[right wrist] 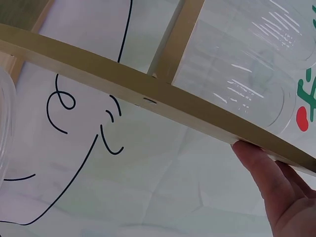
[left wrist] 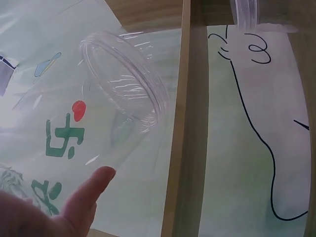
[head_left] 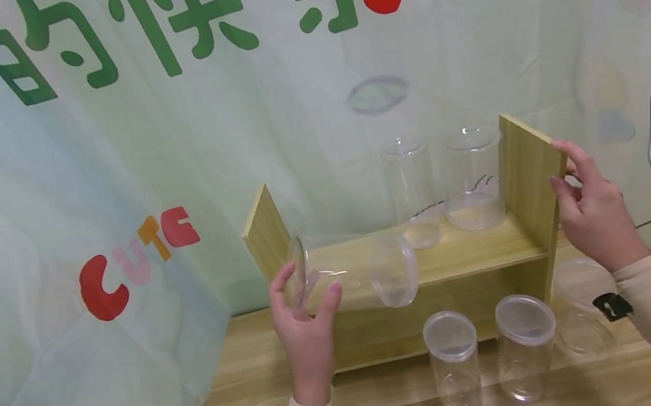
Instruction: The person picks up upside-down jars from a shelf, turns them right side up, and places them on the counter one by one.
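Note:
My left hand [head_left: 306, 334] grips a clear plastic jar [head_left: 353, 277] by one end, fingers and thumb spread around it. The jar lies sideways in the air in front of the wooden shelf's upper board [head_left: 467, 248]. In the left wrist view its ringed end [left wrist: 126, 79] points away from the thumb. At the shelf's right side panel [head_left: 532, 177], my right hand [head_left: 598, 209] pinches the front edge between thumb and fingers. Two clear jars, a narrow one [head_left: 410, 189] and a wider one [head_left: 472, 180], stand on the upper board near that panel.
Two lidded clear jars [head_left: 455, 363] [head_left: 526, 349] stand on the wooden table [head_left: 241, 394] before the shelf. Another clear jar [head_left: 582, 315] is at the right, partly behind the right forearm. A printed cloth [head_left: 286, 117] hangs close behind the shelf.

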The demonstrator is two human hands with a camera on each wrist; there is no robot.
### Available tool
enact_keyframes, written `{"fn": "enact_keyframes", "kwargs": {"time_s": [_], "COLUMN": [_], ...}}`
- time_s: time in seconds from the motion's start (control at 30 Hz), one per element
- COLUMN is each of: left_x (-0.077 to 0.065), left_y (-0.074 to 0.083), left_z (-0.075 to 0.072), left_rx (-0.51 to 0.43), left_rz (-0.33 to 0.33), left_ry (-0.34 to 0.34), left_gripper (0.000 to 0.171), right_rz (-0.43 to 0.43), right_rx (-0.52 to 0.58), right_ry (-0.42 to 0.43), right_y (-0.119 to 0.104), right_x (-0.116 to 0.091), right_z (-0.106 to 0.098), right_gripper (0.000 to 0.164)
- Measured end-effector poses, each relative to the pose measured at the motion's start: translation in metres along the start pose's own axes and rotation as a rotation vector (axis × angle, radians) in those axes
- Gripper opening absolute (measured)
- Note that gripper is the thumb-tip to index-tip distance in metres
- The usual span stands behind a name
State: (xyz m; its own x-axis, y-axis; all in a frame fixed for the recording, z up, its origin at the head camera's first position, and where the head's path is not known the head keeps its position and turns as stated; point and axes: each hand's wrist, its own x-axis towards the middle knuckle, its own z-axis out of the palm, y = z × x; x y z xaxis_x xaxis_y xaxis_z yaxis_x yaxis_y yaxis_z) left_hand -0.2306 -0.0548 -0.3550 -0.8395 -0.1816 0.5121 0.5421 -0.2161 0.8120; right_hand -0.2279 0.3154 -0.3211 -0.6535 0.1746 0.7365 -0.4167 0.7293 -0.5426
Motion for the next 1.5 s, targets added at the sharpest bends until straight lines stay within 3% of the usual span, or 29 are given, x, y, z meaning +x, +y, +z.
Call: {"fn": "enact_keyframes", "kwargs": {"time_s": [0.3, 0.43, 0.77, 0.9, 1.03, 1.13, 1.33, 1.5], "left_x": [-0.017, -0.023, -0.035, -0.039, -0.044, -0.047, -0.054, -0.06], "left_y": [-0.007, -0.01, -0.014, -0.017, -0.019, -0.02, -0.021, -0.024], "left_z": [-0.002, -0.005, -0.008, -0.009, -0.01, -0.012, -0.017, -0.019], "left_rx": [-0.204, -0.226, -0.324, -0.372, -0.416, -0.455, -0.51, -0.558], "left_rz": [-0.078, -0.076, -0.113, -0.138, -0.166, -0.184, -0.244, -0.301], "left_ry": [0.014, 0.012, 0.038, 0.042, 0.027, 0.025, 0.031, 0.026], "left_gripper": [0.054, 0.052, 0.042, 0.041, 0.045, 0.046, 0.048, 0.045], "right_rz": [0.006, 0.022, 0.168, 0.211, 0.155, 0.063, -0.097, -0.182], "right_rx": [-0.006, -0.015, 0.054, 0.087, 0.121, 0.149, 0.288, 0.373], "right_ry": [-0.001, -0.008, -0.037, 0.058, 0.225, 0.256, 0.153, 0.012], "right_y": [0.002, 0.004, -0.001, -0.009, -0.021, -0.032, -0.058, -0.079], "right_x": [-0.002, -0.004, -0.014, -0.027, -0.042, -0.055, -0.077, -0.094], "right_z": [0.0, 0.001, -0.003, 0.0, 0.007, 0.014, 0.031, 0.046], "right_gripper": [0.058, 0.061, 0.07, 0.064, 0.054, 0.053, 0.055, 0.055]}}
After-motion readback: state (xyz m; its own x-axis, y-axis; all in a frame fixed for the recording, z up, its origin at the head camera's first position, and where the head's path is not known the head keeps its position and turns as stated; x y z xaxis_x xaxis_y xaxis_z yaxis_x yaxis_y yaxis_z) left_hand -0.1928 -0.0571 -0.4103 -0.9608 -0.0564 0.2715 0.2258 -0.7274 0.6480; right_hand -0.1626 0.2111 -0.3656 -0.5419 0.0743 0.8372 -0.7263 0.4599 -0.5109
